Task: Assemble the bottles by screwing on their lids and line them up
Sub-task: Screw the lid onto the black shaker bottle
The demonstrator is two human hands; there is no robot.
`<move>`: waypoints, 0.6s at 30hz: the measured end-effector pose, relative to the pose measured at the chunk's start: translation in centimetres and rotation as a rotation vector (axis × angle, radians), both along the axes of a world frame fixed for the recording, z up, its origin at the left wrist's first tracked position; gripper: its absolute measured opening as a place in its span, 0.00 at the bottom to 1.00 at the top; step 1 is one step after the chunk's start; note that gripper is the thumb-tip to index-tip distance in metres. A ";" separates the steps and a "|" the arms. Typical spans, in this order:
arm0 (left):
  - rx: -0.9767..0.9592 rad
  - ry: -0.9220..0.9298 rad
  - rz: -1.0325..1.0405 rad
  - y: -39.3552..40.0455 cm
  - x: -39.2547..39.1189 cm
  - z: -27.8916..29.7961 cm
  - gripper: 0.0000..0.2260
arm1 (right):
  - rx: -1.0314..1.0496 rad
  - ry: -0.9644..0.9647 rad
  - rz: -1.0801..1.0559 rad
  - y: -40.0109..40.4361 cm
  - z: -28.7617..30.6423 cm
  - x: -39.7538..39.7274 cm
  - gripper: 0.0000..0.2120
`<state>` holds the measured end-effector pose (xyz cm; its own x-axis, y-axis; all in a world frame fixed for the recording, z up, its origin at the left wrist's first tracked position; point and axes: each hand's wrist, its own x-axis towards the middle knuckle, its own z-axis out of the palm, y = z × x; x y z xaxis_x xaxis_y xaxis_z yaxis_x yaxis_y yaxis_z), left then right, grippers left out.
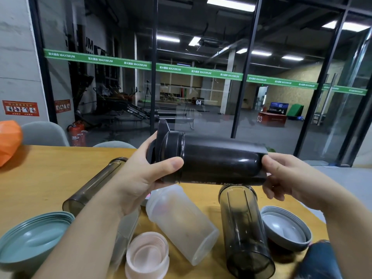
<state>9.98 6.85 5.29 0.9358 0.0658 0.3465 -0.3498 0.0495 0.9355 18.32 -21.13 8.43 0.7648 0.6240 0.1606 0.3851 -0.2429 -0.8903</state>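
I hold a black bottle [219, 160] sideways above the table, its black lid [167, 143] pointing left. My left hand [145, 174] wraps the lid end, and my right hand [281, 176] grips the bottle's base. Below lie a smoky slim bottle [90, 186], a frosted clear bottle [181, 222] and a dark smoky bottle [245, 232], all without lids. Loose lids rest upside down: a green one [30, 240], a pink one [147, 256] and a grey one [285, 228].
The wooden table [40, 168] runs to a far edge with grey chair backs [44, 133] behind it. An orange object [8, 141] sits at the far left. A dark blue item [320, 260] shows at the bottom right. A glass wall stands beyond.
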 end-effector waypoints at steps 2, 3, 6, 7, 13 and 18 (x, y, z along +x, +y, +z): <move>0.005 -0.009 -0.014 -0.2 -0.1 0.1 0.42 | -0.045 0.018 -0.035 0.3 -0.2 0.2 0.35; -0.002 -0.014 -0.021 -0.3 -0.1 0.0 0.42 | -0.074 0.036 -0.061 0.4 -0.3 0.4 0.38; -0.020 -0.011 -0.033 -0.4 -0.2 0.1 0.44 | -0.133 0.095 -0.085 0.7 -0.6 0.6 0.40; -0.025 -0.011 -0.035 -0.5 -0.2 0.1 0.44 | -0.135 0.106 -0.086 0.8 -0.6 0.5 0.39; -0.036 -0.001 -0.028 -0.6 0.1 0.0 0.41 | 0.027 0.076 -0.025 0.4 -0.4 0.4 0.44; -0.065 -0.009 -0.002 -0.5 0.2 0.1 0.32 | 0.131 -0.029 0.091 -0.2 -0.1 0.2 0.45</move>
<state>10.16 6.35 5.39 0.9330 0.0864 0.3495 -0.3576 0.1111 0.9272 18.51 -21.38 8.30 0.6998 0.6629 0.2663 0.4261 -0.0881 -0.9004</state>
